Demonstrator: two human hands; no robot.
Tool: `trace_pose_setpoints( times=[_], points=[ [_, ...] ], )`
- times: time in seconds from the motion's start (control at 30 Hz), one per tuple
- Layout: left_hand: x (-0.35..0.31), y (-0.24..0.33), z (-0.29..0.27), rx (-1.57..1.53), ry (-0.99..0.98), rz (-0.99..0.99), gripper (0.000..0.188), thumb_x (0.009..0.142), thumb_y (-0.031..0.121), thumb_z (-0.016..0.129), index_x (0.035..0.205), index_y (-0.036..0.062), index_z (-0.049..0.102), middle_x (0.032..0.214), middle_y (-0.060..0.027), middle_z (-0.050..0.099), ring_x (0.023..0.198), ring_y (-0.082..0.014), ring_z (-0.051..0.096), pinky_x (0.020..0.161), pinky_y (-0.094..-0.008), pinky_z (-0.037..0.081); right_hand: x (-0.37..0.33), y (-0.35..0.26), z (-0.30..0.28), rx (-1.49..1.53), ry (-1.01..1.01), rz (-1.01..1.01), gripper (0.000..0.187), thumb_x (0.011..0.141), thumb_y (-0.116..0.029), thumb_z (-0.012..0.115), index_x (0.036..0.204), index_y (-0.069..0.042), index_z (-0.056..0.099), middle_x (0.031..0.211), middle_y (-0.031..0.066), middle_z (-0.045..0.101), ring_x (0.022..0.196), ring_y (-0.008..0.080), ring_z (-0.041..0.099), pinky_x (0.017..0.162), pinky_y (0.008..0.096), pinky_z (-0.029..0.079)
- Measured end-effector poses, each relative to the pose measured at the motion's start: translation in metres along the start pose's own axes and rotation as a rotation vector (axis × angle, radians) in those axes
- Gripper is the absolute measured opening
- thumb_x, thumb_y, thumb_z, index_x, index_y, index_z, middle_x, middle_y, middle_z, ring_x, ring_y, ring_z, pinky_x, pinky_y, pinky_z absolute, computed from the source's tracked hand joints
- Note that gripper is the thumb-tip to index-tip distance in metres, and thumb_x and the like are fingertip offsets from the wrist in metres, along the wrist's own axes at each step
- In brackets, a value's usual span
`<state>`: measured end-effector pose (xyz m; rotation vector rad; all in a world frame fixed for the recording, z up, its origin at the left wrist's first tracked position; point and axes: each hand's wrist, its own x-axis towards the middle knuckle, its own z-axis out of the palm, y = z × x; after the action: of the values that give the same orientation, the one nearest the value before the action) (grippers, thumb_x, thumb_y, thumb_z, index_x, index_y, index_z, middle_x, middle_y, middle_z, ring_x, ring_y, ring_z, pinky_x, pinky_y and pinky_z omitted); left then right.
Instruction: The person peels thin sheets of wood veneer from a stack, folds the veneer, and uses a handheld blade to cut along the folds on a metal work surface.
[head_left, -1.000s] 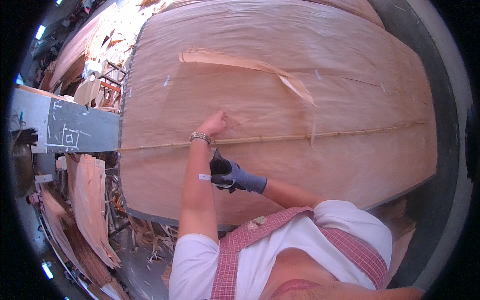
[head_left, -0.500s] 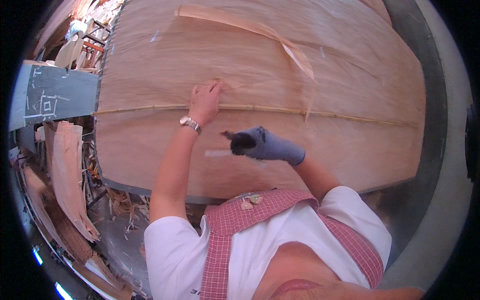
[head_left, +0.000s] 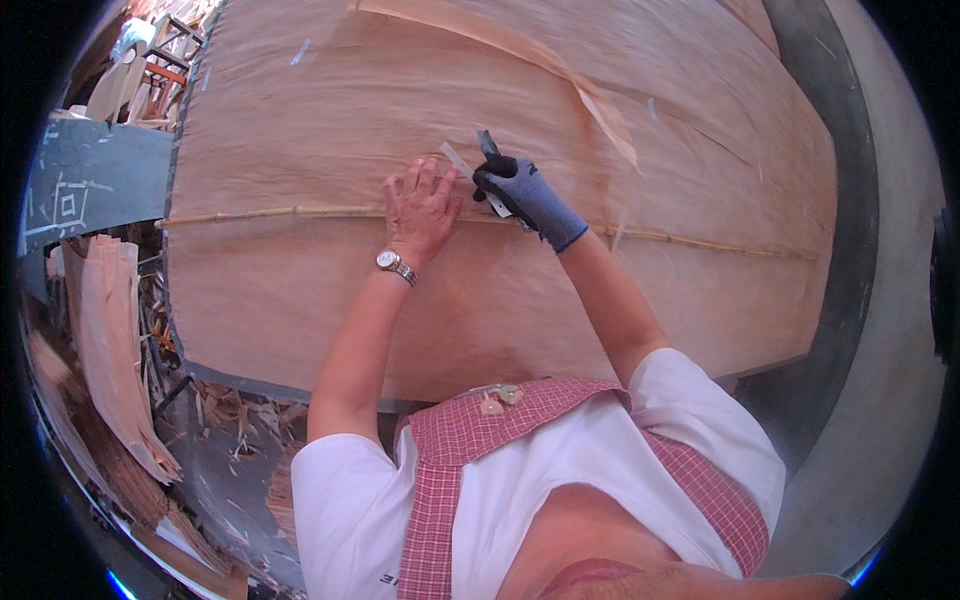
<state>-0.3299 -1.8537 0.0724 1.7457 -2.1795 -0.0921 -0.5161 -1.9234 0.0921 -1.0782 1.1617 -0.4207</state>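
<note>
A broad sheet of thin, reddish-brown wood veneer (head_left: 300,310) covers the table. My bare left hand (head_left: 424,208) lies palm down on it, open, its fingers slightly spread; a wristwatch (head_left: 396,264) is on that wrist. Close beside it, my right hand (head_left: 508,186) wears a blue-grey and black glove and is closed. From its fist sticks a dark flat tool (head_left: 486,143), whose kind I cannot make out. A pale strip of tape (head_left: 456,158) shows at the fingers, partly hidden by the glove. A long thin bamboo-like rod (head_left: 340,212) runs crosswise under the left hand.
A loose veneer strip (head_left: 500,40) lies curled at the far side. Several small tape pieces (head_left: 300,52) dot the sheet. At left stand a grey board (head_left: 110,180) with white marks, stacked veneer offcuts (head_left: 108,340) and a chair (head_left: 165,85). Wood scraps (head_left: 235,410) litter the floor.
My right hand has moved up and away from me, beside the left. The pale strip that lay on the near veneer is gone from there. My left hand has flattened, fingers spreading.
</note>
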Motion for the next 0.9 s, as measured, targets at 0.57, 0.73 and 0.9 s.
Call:
trace_pose_setpoints(
  times=[0.57, 0.73, 0.9],
  points=[
    [0.017, 0.001, 0.008, 0.097, -0.023, -0.019, 0.044, 0.083, 0.026, 0.057, 0.124, 0.0085, 0.058, 0.112, -0.0041, 0.057, 0.108, -0.0206, 0.05, 0.085, -0.0428, 0.037, 0.021, -0.007, -0.031, -0.728, 0.129, -0.274, 0.026, 0.084, -0.026, 0.066, 0.085, 0.001, 0.067, 0.07, 0.0146, 0.067, 0.056, 0.0198, 0.062, 0.053, 0.0333, 0.048],
    [0.015, -0.001, 0.001, -0.095, -0.019, -0.102, 0.05, 0.085, 0.028, 0.057, 0.132, 0.0127, 0.052, 0.12, -0.0059, 0.057, 0.112, -0.0238, 0.05, 0.09, -0.0436, 0.037, 0.006, 0.014, -0.018, 0.019, -0.036, 0.073, 0.026, 0.084, -0.027, 0.069, 0.085, -0.001, 0.069, 0.072, 0.0046, 0.066, 0.054, 0.0127, 0.057, 0.049, 0.0265, 0.044],
    [-0.005, 0.005, 0.005, 0.021, 0.005, 0.089, 0.056, 0.083, 0.033, 0.061, 0.134, 0.0134, 0.05, 0.134, -0.005, 0.052, 0.12, -0.0272, 0.048, 0.097, -0.0475, 0.034, 0.02, 0.039, -0.009, -0.134, 0.008, -0.046, 0.027, 0.084, -0.027, 0.067, 0.082, -0.001, 0.069, 0.07, 0.009, 0.065, 0.058, 0.0166, 0.058, 0.056, 0.0308, 0.048]
  ],
)
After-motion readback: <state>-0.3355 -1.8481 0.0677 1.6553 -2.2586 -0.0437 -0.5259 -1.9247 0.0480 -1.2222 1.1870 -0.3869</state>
